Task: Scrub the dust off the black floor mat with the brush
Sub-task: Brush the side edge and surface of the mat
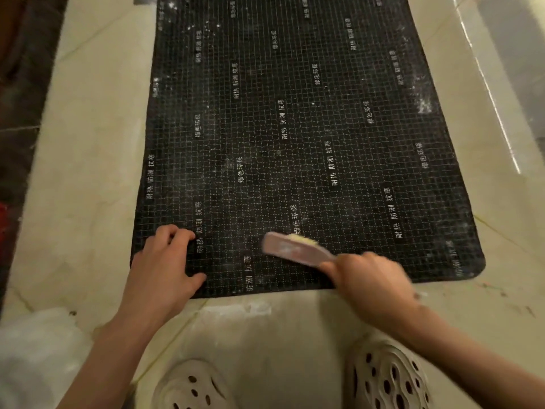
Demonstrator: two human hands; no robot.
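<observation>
A black floor mat (pixel 295 128) with a white grid and white printed characters lies flat on a pale tiled floor. White dust speckles it, thickest at the far left and the right edge. My right hand (pixel 368 278) grips the handle of a pink brush (pixel 295 249) with yellowish bristles. The brush head lies on the mat near its front edge and looks blurred. My left hand (pixel 165 261) rests on the mat's near left corner, fingers bent with their tips on the surface.
Two beige perforated clogs (pixel 386 376) stand on the floor just below the mat. A white plastic bag (pixel 38 349) lies at the lower left. Dark flooring (pixel 20 84) borders the left side. A glossy raised ledge (pixel 501 84) runs along the right.
</observation>
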